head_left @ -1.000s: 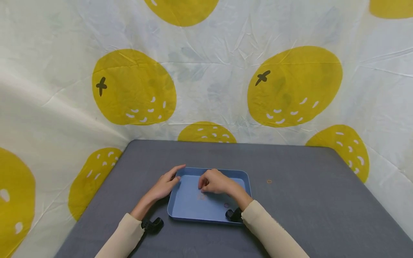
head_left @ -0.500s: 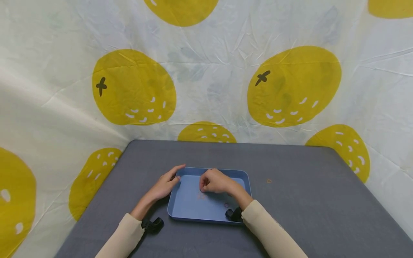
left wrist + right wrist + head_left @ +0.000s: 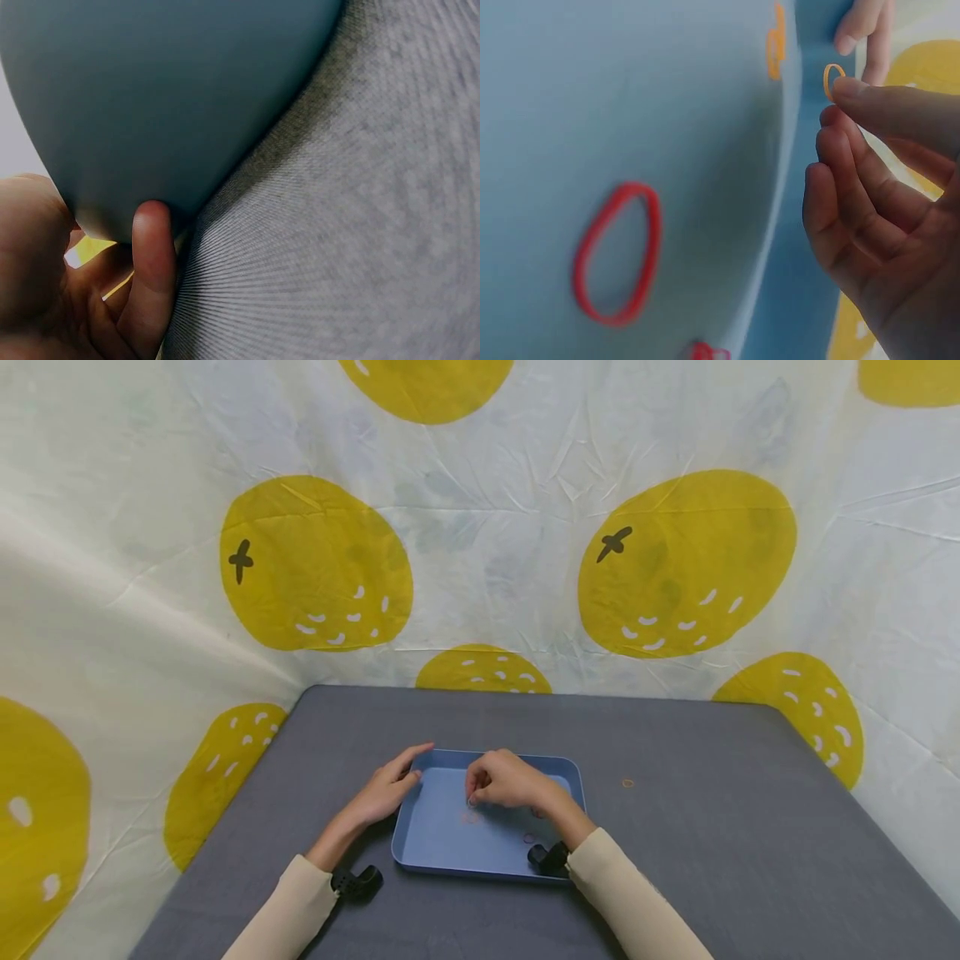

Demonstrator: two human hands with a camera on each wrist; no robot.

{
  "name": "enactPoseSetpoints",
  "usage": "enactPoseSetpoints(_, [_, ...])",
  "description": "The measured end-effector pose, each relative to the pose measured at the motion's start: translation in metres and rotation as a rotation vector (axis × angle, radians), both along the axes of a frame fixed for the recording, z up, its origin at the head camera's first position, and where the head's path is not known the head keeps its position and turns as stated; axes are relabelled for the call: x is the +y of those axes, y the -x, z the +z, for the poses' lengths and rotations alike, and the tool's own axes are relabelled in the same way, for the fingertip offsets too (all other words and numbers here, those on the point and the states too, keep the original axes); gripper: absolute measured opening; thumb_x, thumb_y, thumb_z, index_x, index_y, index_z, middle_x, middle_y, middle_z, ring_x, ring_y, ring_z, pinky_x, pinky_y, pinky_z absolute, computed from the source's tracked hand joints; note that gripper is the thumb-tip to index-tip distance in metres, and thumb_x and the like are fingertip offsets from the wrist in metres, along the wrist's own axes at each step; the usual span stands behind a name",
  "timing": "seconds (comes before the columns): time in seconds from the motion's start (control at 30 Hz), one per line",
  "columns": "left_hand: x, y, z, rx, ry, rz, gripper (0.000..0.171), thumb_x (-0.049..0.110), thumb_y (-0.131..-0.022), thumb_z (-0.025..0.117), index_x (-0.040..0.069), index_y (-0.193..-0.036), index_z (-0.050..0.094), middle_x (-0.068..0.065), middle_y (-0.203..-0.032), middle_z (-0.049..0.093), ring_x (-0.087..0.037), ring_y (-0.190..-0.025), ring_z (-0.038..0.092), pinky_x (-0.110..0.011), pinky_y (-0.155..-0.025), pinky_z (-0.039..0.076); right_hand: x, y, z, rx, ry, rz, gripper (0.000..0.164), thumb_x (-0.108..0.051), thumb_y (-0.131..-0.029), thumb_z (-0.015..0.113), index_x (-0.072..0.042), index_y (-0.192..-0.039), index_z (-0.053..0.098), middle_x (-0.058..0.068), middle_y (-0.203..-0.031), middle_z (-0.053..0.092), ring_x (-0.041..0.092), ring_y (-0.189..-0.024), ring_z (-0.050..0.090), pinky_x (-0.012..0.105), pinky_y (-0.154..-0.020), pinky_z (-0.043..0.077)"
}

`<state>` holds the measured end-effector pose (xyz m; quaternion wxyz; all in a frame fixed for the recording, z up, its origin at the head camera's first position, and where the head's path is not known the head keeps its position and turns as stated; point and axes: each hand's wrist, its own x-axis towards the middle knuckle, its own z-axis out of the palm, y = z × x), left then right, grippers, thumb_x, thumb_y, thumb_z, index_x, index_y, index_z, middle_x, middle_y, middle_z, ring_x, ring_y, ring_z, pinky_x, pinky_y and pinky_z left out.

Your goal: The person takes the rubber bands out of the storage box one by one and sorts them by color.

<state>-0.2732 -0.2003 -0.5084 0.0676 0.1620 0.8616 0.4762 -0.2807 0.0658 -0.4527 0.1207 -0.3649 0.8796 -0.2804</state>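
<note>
A shallow blue tray point(image 3: 442, 843) sits on the grey table. My left hand point(image 3: 386, 789) grips its far left corner, the thumb over the rim; in the left wrist view a finger point(image 3: 154, 251) lies against the tray's wall. Above the tray floor, my right hand point(image 3: 506, 781) pinches a small orange rubber band point(image 3: 826, 81) between thumb and forefinger, the other fingers curled. Orange rubber bands point(image 3: 773, 52) lie on the tray under that hand. A red rubber band point(image 3: 654, 225) lies nearer the right wrist, with another red one point(image 3: 700, 351) partly in view beside it.
One orange rubber band point(image 3: 627, 783) lies on the grey tabletop point(image 3: 712, 835), to the right of the tray. A white cloth point(image 3: 487, 568) printed with yellow fruit hangs behind and beside the table. Black wrist cameras point(image 3: 358, 883) are strapped to both wrists.
The right hand has risen slightly and shifted a little to the right, and a rubber band now shows below its fingertips. The left hand has stayed on the tray's corner.
</note>
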Motion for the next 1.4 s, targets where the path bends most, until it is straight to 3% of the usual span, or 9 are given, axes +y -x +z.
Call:
enactPoseSetpoints(0.43, [-0.001, 0.0, 0.0, 0.015, 0.013, -0.013, 0.052, 0.014, -0.109, 0.047, 0.023, -0.16, 0.04, -0.009, -0.167, 0.036, -0.037, -0.155, 0.031, -0.061, -0.12, 0.032, 0.029, -0.007, 0.02, 0.02, 0.057, -0.057, 0.008, -0.011, -0.095, 0.074, -0.014, -0.088, 0.076, -0.006, -0.085, 0.075, 0.005, -0.075, 0.064, 0.026, -0.072, 0.053])
enactPoseSetpoints(0.8, [-0.001, -0.002, -0.002, 0.017, 0.009, -0.022, 0.052, 0.015, -0.109, 0.047, 0.024, -0.16, 0.04, -0.01, -0.168, 0.035, -0.038, -0.156, 0.029, -0.062, -0.12, 0.032, 0.062, -0.014, 0.032, 0.047, 0.116, -0.099, 0.005, -0.011, -0.096, 0.074, -0.01, -0.092, 0.076, 0.008, -0.09, 0.077, 0.005, -0.075, 0.065, 0.024, -0.069, 0.053])
enactPoseSetpoints(1.0, [0.0, -0.002, -0.003, 0.025, 0.013, -0.017, 0.052, 0.015, -0.109, 0.047, 0.023, -0.16, 0.041, -0.008, -0.167, 0.036, -0.038, -0.155, 0.03, -0.062, -0.12, 0.032, 0.083, -0.016, 0.037, 0.059, 0.135, -0.17, 0.009, -0.012, -0.095, 0.074, -0.017, -0.088, 0.076, 0.003, -0.085, 0.076, 0.012, -0.073, 0.065, 0.027, -0.067, 0.053])
enactPoseSetpoints(1.4, [0.0, -0.003, -0.002, 0.024, 0.014, -0.003, 0.051, 0.015, -0.109, 0.048, 0.024, -0.159, 0.042, -0.009, -0.166, 0.038, -0.037, -0.155, 0.032, -0.062, -0.119, 0.033, 0.126, -0.017, 0.04, 0.108, 0.151, -0.251, 0.004, -0.014, -0.093, 0.077, -0.015, -0.089, 0.075, -0.003, -0.084, 0.074, 0.011, -0.075, 0.066, 0.026, -0.07, 0.055])
